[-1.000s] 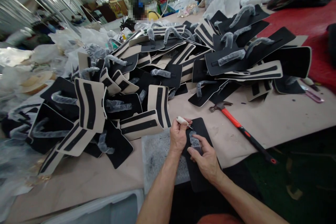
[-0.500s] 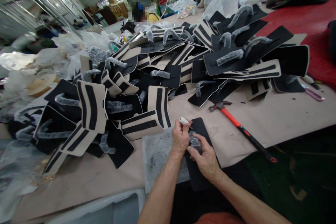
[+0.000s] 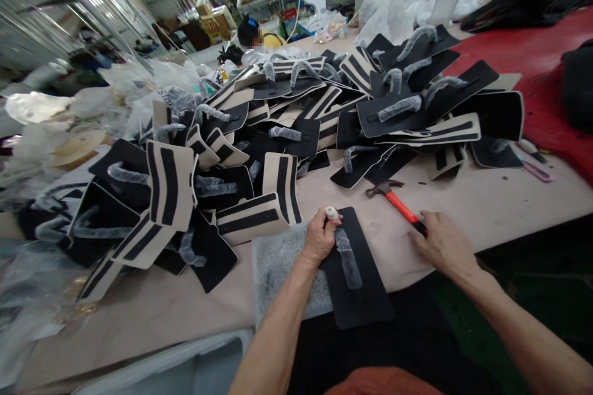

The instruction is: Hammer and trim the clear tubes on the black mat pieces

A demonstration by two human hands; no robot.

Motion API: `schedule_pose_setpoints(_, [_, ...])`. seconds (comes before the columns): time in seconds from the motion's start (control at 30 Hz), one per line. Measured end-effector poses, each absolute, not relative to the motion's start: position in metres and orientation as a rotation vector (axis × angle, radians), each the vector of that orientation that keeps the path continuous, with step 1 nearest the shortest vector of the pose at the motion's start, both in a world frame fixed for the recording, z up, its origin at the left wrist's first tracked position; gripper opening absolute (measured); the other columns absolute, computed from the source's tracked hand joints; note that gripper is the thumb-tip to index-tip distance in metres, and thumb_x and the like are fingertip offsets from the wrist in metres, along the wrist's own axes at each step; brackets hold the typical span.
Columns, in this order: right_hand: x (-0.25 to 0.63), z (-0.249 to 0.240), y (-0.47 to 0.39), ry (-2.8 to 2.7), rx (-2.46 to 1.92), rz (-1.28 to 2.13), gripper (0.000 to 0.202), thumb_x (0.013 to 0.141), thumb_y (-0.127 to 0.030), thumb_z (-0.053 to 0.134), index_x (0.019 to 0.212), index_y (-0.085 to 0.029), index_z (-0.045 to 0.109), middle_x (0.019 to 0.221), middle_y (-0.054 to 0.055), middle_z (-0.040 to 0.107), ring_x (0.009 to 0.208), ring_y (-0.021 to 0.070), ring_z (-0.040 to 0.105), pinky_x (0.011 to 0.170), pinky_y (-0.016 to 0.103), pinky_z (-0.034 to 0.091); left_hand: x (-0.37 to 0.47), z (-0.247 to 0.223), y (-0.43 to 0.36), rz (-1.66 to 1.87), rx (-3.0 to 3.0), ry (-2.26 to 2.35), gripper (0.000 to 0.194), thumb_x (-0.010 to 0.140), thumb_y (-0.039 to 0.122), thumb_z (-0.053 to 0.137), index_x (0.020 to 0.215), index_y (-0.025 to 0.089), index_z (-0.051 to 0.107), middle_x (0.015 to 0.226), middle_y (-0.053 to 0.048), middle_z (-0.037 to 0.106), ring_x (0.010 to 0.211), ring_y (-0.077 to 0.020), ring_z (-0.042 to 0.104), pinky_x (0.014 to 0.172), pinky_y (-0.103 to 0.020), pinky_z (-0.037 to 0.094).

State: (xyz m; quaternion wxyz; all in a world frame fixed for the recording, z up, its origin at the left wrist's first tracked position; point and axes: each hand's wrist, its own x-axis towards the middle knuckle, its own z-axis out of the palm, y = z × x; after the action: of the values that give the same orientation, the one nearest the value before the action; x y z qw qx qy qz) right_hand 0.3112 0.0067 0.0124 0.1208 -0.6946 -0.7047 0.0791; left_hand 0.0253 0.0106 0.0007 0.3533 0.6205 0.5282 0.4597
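Observation:
My left hand (image 3: 320,236) is closed around a tool with a white handle (image 3: 332,213), perhaps an awl; its tip is hidden. Beneath that hand lies a black panel (image 3: 365,296) with a plastic-wrapped handle (image 3: 347,259) along its middle. The panel partly covers a grey, speckled slab (image 3: 278,271) at the table's front edge. To the right, my right hand (image 3: 447,244) has its thumb and fingers around the black grip of a claw hammer (image 3: 402,207). The hammer's head rests on the table, and the hand hides the grip's lower end.
A wide heap of black and beige panels (image 3: 250,216) with wrapped handles covers the table (image 3: 208,321). Plastic bags (image 3: 139,74) lie at left, and a grey bin (image 3: 213,358) stands at the front. Pink-handled scissors (image 3: 537,170) lie at right. A person (image 3: 271,40) is beyond the heap.
My right hand has left the wrapped handle on the black panel and moved right onto the hammer's grip. My left hand still holds the white-handled tool, now turned more upright.

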Motion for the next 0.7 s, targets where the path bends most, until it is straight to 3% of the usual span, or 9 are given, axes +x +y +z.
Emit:
schedule_pose_setpoints(0.07, [0.325, 0.011, 0.019, -2.107, -2.131, 0.446, 0.023, 0.085, -0.028, 0.057, 0.101, -0.013, 0.063, 0.094, 0.016, 0.062, 0.088, 0.0300, 0.061, 0.074, 0.039, 0.046, 0.025, 0.001, 0.011, 1.178, 1.623, 1.369, 0.009, 0.094, 0.024, 0.056, 0.102, 0.021, 0.059, 0.097, -0.005, 0.075, 0.090, -0.0191, 0.070, 0.081, -0.030, 0.053])
schedule_pose_setpoints(0.13, [0.327, 0.014, 0.028, -1.885, -2.157, 0.916, 0.009, 0.079, -0.021, 0.059, 0.087, -0.017, 0.059, 0.078, 0.008, 0.060, 0.072, 0.0219, 0.059, 0.063, 0.032, 0.042, 0.026, 0.002, 0.010, 1.181, 1.639, 1.368, 0.009, 0.093, 0.023, 0.057, 0.102, 0.021, 0.060, 0.097, -0.005, 0.075, 0.090, -0.0190, 0.070, 0.081, -0.030, 0.053])
schedule_pose_setpoints(0.23, [0.318, 0.026, 0.033, -1.396, -2.017, 1.566, 0.009, 0.074, -0.019, 0.060, 0.079, -0.020, 0.052, 0.065, 0.001, 0.056, 0.054, 0.0134, 0.050, 0.051, 0.026, 0.037, 0.026, 0.002, 0.009, 1.198, 1.652, 1.350, 0.009, 0.092, 0.021, 0.057, 0.100, 0.021, 0.061, 0.096, -0.004, 0.075, 0.089, -0.0185, 0.070, 0.081, -0.030, 0.053])
schedule_pose_setpoints(0.33, [0.302, 0.042, 0.027, -1.237, -1.901, 1.772, 0.011, 0.082, -0.030, 0.052, 0.079, -0.021, 0.049, 0.063, -0.002, 0.051, 0.043, 0.0089, 0.040, 0.041, 0.023, 0.032, 0.025, 0.003, 0.008, 1.200, 1.667, 1.340, 0.008, 0.093, 0.021, 0.056, 0.099, 0.021, 0.062, 0.096, -0.004, 0.075, 0.088, -0.0177, 0.070, 0.080, -0.028, 0.053])
schedule_pose_setpoints(0.4, [0.293, 0.056, 0.018, -1.232, -1.863, 1.725, 0.024, 0.090, -0.044, 0.044, 0.081, -0.022, 0.048, 0.059, -0.005, 0.046, 0.038, 0.0083, 0.033, 0.037, 0.022, 0.028, 0.025, 0.002, 0.008, 1.189, 1.681, 1.347, 0.010, 0.092, 0.021, 0.056, 0.100, 0.021, 0.062, 0.096, -0.004, 0.075, 0.087, -0.0177, 0.070, 0.080, -0.028, 0.053])
schedule_pose_setpoints(0.5, [0.282, 0.084, 0.004, -1.558, -1.767, 1.297, 0.039, 0.094, -0.057, 0.039, 0.079, -0.023, 0.049, 0.056, -0.005, 0.045, 0.041, 0.0103, 0.038, 0.040, 0.024, 0.030, 0.024, 0.001, 0.008, 1.174, 1.700, 1.351, 0.013, 0.091, 0.019, 0.056, 0.102, 0.021, 0.063, 0.096, -0.004, 0.076, 0.088, -0.0179, 0.071, 0.081, -0.028, 0.052])
schedule_pose_setpoints(0.6, [0.275, 0.109, -0.001, -1.976, -1.578, 0.744, 0.041, 0.096, -0.057, 0.038, 0.075, -0.023, 0.048, 0.055, -0.003, 0.049, 0.046, 0.0121, 0.044, 0.048, 0.027, 0.032, 0.024, -0.002, 0.008, 1.159, 1.723, 1.351, 0.015, 0.091, 0.018, 0.056, 0.104, 0.021, 0.063, 0.095, -0.004, 0.076, 0.087, -0.0183, 0.071, 0.080, -0.029, 0.052])
schedule_pose_setpoints(0.7, [0.269, 0.119, 0.002, -2.295, -1.472, 0.369, 0.042, 0.099, -0.055, 0.033, 0.075, -0.023, 0.047, 0.053, -0.003, 0.048, 0.041, 0.0122, 0.039, 0.047, 0.030, 0.022, 0.023, -0.003, 0.007, 1.131, 1.733, 1.385, 0.013, 0.091, 0.021, 0.057, 0.103, 0.021, 0.063, 0.092, -0.004, 0.075, 0.083, -0.0188, 0.070, 0.077, -0.029, 0.053])
